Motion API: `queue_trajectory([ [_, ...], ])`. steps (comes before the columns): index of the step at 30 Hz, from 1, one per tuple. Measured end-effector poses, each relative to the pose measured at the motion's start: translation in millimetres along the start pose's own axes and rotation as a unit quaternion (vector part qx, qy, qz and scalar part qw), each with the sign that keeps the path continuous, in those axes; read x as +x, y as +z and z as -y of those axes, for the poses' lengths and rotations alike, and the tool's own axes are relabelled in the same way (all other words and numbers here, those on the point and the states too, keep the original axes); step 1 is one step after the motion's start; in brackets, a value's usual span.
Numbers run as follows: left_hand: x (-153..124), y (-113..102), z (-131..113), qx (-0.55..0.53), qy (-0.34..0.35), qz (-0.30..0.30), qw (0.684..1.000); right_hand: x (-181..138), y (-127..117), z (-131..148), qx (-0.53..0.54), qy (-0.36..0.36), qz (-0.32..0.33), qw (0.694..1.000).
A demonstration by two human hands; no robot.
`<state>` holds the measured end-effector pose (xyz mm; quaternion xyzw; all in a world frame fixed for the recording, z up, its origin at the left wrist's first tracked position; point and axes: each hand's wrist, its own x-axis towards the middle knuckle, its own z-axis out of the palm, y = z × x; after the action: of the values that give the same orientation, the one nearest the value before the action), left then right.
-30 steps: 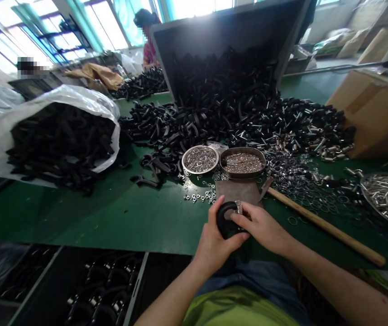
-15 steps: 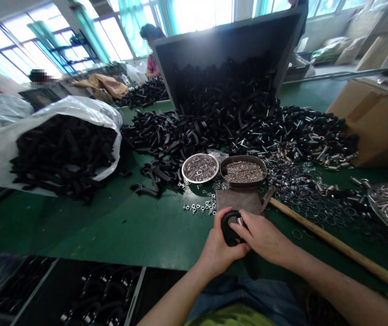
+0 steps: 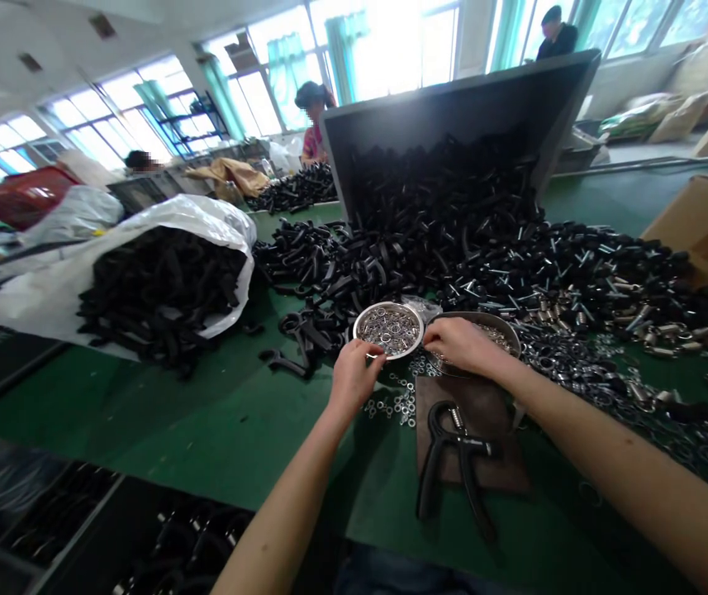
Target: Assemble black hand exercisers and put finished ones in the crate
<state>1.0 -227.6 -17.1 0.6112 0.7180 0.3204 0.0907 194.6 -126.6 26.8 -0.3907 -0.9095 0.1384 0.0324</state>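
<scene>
A black hand grip strengthener (image 3: 433, 471) with a metal spring (image 3: 456, 420) lies on a brown plate (image 3: 506, 475), its two handles toward me. My left hand (image 3: 352, 382) is at the near left rim of a round bowl (image 3: 419, 337) of small metal rings and parts. Its thumb and fingertips are brought together; what they pinch is too small to tell. My right hand (image 3: 462, 343) reaches into an oval tin (image 3: 518, 335) of tiny metal pieces. Its fingers are closed and their tips partly hidden. Small washers (image 3: 403, 405) lie loose between the bowl and the plate.
Black handles pile up before a large grey bin (image 3: 338, 165). A white sack (image 3: 37, 297) of black parts lies at left. Springs (image 3: 545, 310), rings and a cardboard box (image 3: 700, 223) are at right. Other people (image 3: 313, 124) are beyond the table.
The hand grip strengthener, held in both hands before, now lies on the plate. My left hand has moved forward to the round bowl, my right to the oval tin. The view has shifted.
</scene>
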Motion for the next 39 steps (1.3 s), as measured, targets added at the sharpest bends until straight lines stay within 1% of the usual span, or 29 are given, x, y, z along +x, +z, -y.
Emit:
queue_trajectory([
  [3,11.9,1.2,5.4,0.024,0.003,0.001,1.000,34.0,6.5,8.6,-0.019,-0.005,0.002,1.000],
  [5,18.2,6.5,3.3,0.042,0.010,0.018,0.999,50.1,13.7,13.4,-0.030,-0.015,0.011,0.999],
  [8,30.3,16.7,-1.8,0.078,0.023,0.060,0.995,65.3,23.7,16.2,-0.039,-0.027,0.026,0.999],
  [11,45.2,21.5,-1.7,0.127,0.028,0.093,0.987,72.9,27.8,12.0,-0.046,-0.018,0.020,0.999],
  [14,55.7,15.2,6.5,0.154,0.030,0.100,0.982,75.7,25.7,2.1,-0.049,0.003,-0.007,0.999],
  [17,57.5,0.5,18.4,0.162,0.027,0.095,0.982,75.5,21.2,-8.2,-0.039,0.014,-0.024,0.999],
  [20,54.8,-14.3,27.9,0.169,0.015,0.085,0.982,73.3,17.9,-12.3,-0.023,0.005,-0.023,0.999],
  [23,53.1,-21.2,29.4,0.172,0.002,0.066,0.983,70.3,17.6,-7.1,-0.009,-0.019,-0.006,1.000],
  [25,53.2,-19.9,25.4,0.155,0.009,0.066,0.986,69.1,18.9,0.2,-0.007,-0.030,0.006,1.000],
  [28,54.3,-12.0,16.3,0.117,0.039,0.087,0.989,69.2,22.1,11.6,-0.012,-0.035,0.017,0.999],
  [31,55.3,-4.7,11.8,0.108,0.049,0.095,0.988,71.3,25.5,19.1,-0.022,-0.034,0.019,0.999],
  [35,54.6,-3.1,17.2,0.112,0.036,0.087,0.989,72.6,29.9,23.3,-0.034,-0.036,0.014,0.999],
  [39,51.8,-3.4,24.7,0.119,0.025,0.084,0.989,72.4,33.1,27.6,-0.036,-0.062,-0.006,0.997],
])
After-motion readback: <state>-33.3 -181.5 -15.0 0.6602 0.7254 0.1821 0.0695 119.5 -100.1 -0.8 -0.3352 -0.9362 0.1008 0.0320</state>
